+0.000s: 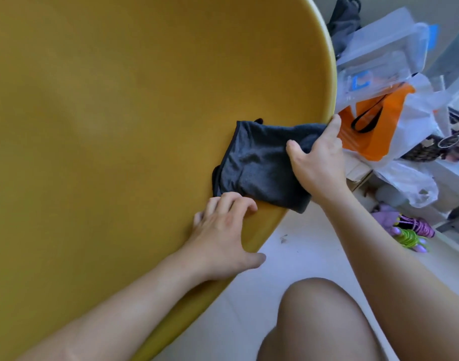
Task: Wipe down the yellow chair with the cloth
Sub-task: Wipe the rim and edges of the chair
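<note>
Dark grey and limp, the cloth [257, 165] lies over the rim of the yellow chair [119, 126], its outer end pinched by the right hand [318, 162], thumb on top, while just beside that grip the left hand [223, 230] rests loose-fingered on the hard rim; light fabric, probably best bunched under the palm.
</note>
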`<move>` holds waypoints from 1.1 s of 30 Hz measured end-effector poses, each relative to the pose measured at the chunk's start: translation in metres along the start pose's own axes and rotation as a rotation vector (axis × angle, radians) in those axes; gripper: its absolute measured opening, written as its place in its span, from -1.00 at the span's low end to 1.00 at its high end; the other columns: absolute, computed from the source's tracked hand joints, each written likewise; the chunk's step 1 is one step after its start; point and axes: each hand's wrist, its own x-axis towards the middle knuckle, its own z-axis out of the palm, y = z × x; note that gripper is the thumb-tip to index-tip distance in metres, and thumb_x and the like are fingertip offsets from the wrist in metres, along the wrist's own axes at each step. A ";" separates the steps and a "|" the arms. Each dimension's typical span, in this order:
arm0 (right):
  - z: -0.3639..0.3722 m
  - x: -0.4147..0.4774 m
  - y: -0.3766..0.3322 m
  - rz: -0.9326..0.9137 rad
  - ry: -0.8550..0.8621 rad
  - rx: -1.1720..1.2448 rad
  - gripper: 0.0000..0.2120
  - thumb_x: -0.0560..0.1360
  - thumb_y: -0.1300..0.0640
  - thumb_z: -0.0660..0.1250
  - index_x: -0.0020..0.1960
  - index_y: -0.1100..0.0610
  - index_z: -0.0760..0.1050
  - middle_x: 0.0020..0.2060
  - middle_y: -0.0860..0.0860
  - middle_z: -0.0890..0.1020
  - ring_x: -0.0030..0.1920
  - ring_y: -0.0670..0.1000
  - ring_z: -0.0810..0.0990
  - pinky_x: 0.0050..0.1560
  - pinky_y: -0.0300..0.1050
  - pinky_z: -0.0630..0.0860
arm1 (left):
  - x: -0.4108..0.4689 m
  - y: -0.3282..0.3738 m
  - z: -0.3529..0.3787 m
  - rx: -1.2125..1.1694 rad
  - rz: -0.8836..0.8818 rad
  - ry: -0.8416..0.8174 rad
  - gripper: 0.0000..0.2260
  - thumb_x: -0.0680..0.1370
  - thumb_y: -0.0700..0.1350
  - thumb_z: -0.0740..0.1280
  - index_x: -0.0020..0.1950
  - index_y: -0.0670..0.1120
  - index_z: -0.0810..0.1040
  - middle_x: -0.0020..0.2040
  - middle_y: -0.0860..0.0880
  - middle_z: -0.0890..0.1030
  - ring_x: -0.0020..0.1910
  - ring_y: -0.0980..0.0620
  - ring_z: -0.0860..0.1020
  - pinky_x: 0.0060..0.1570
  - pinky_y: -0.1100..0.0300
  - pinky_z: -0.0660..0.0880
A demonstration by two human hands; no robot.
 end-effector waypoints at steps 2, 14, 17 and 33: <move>-0.005 -0.008 0.005 -0.015 -0.068 -0.037 -0.11 0.53 -0.12 0.29 0.57 0.13 -0.23 0.49 0.16 0.24 0.42 0.17 0.32 0.32 0.00 0.30 | 0.009 0.001 -0.002 -0.066 -0.007 0.013 -0.49 0.36 0.25 0.33 0.22 0.17 0.25 0.19 0.16 0.23 0.26 0.08 0.22 0.22 0.08 0.25; -0.018 -0.020 0.047 0.430 -0.195 0.961 -0.69 0.60 -0.01 0.21 0.31 -0.02 0.48 0.07 0.02 0.69 0.06 0.05 0.67 -0.02 0.05 0.62 | 0.081 0.052 0.025 0.195 0.172 0.143 -0.24 0.53 0.08 0.23 0.52 0.13 -0.25 0.57 -0.05 -0.20 0.53 -0.19 -0.16 0.42 -0.27 0.01; -0.003 -0.030 0.054 0.424 0.040 0.774 -0.63 0.56 0.12 0.23 0.35 -0.06 0.37 0.01 -0.04 0.61 0.06 -0.03 0.57 0.01 0.00 0.55 | 0.097 0.067 0.031 0.229 0.151 0.288 -0.29 0.53 0.01 0.25 0.55 0.05 -0.11 0.57 -0.15 0.00 0.49 -0.28 0.08 0.30 -0.27 0.24; 0.009 -0.032 0.043 0.294 -0.302 0.507 -0.54 0.31 -0.05 0.49 0.15 0.00 0.45 -0.13 -0.07 0.65 -0.13 -0.08 0.64 -0.07 0.02 0.63 | 0.181 0.091 -0.011 0.035 0.200 0.396 -0.67 0.49 -0.01 0.32 0.23 0.12 0.41 0.01 -0.05 0.29 -0.07 -0.10 0.39 -0.07 0.02 0.51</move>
